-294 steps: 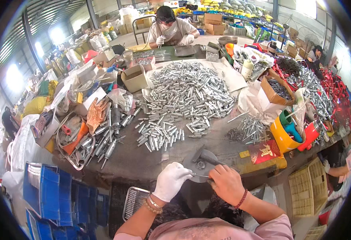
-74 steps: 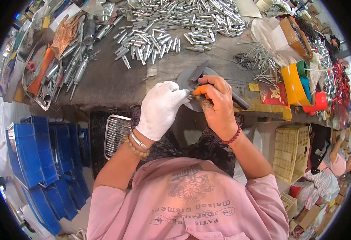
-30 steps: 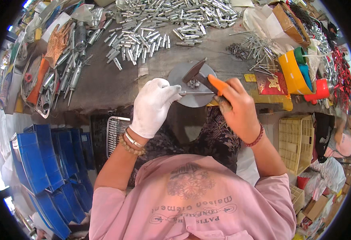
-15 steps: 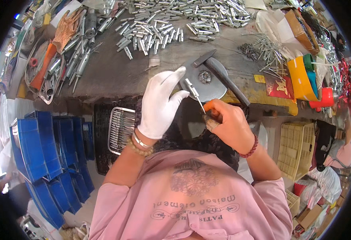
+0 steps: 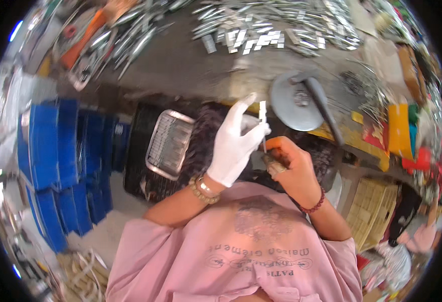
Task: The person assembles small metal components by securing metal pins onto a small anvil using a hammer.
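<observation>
The gloved left hand [image 5: 236, 148] pinched a thin metal strip [image 5: 263, 117], its long axis upright, directly above the right hand [image 5: 287, 168], whose fingers were closed on a small dark part [image 5: 271, 163].

Head view, steeply down, close

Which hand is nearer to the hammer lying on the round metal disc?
Right. The bare right hand sits just below and left of the hammer on the disc. The gloved left hand is farther left, pinching a thin metal piece.
</observation>
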Motion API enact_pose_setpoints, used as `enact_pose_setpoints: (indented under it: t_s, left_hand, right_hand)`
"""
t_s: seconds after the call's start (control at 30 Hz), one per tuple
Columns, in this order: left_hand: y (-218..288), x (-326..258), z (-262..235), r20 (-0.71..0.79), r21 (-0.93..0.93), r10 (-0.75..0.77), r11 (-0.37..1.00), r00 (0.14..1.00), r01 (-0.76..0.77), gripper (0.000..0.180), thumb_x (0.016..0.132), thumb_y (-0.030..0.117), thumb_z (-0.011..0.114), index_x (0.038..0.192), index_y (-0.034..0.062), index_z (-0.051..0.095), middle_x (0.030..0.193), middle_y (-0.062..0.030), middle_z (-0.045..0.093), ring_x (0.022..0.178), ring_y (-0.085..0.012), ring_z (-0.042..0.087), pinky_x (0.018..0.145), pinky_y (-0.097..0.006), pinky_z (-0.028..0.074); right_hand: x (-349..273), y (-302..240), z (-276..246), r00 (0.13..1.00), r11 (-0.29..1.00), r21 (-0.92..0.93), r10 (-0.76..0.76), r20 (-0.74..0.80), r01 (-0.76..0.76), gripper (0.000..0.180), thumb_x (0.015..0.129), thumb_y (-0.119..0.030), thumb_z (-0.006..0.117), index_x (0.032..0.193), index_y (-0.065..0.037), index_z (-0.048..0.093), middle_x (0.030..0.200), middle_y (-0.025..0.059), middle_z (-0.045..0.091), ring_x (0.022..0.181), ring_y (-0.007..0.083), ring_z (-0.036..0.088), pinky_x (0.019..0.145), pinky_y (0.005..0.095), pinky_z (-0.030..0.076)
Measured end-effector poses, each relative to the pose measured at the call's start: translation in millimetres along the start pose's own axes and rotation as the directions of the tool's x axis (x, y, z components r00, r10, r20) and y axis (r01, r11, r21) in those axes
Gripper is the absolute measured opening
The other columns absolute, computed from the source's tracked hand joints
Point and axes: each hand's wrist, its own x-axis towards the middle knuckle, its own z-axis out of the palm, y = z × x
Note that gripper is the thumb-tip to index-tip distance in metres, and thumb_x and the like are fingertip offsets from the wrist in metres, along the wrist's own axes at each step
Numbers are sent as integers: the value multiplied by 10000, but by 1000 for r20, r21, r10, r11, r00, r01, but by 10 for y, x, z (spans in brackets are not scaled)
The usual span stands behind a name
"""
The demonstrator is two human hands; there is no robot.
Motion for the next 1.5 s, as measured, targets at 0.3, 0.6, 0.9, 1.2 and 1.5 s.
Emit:
enact_pose_setpoints:
  t_s: [0.3,0.6,0.9,1.2,1.5]
  left_hand:
    - [-948,-313,-1618,-629,194,5,969,777,151,610,970,120,731,1542,15,546,969,-88,756,747,-121,642,666,-279,513]
    - [-2557,-942,-3037,-903,173,-116,784,415,596,538,940,223,779,1427,37,644,1114,-215,756,1002,-361,749,918,-453,574]
    - [-2407,-795,-2938,-814,457,80,697,575,552,490,1029,210,672,1473,10,620,1407,-220,725,1346,-382,671,1139,-433,502]
    - [-671,-37,-2598,-731,550,409,827,546,117,283,1073,210,709,1236,-21,733,1144,-145,768,962,-214,719,884,-352,586]
    - [1040,1421,-806,40,914,407,353,913,-197,576,921,327,840,1400,59,666,990,-122,722,888,-281,699,847,-405,587]
  right_hand:
    - [47,324,63,958,994,19,101,268,-110,606,946,123,684,1515,-63,586,1162,60,705,878,85,655,786,237,543]
    - [148,345,186,900,961,45,239,365,-274,607,989,128,551,1555,-91,561,1236,67,694,930,105,706,805,237,570]
    - [100,257,170,922,969,69,201,330,-235,518,966,90,645,1463,-56,627,1140,59,721,946,118,686,807,274,569]
    - [143,320,137,955,990,78,87,285,-113,394,971,-13,718,1362,-52,698,1044,83,738,865,125,686,801,298,569]
    - [85,-2,-33,966,999,7,-46,253,45,363,990,-81,716,1352,-49,713,1130,145,778,969,196,761,873,344,608]
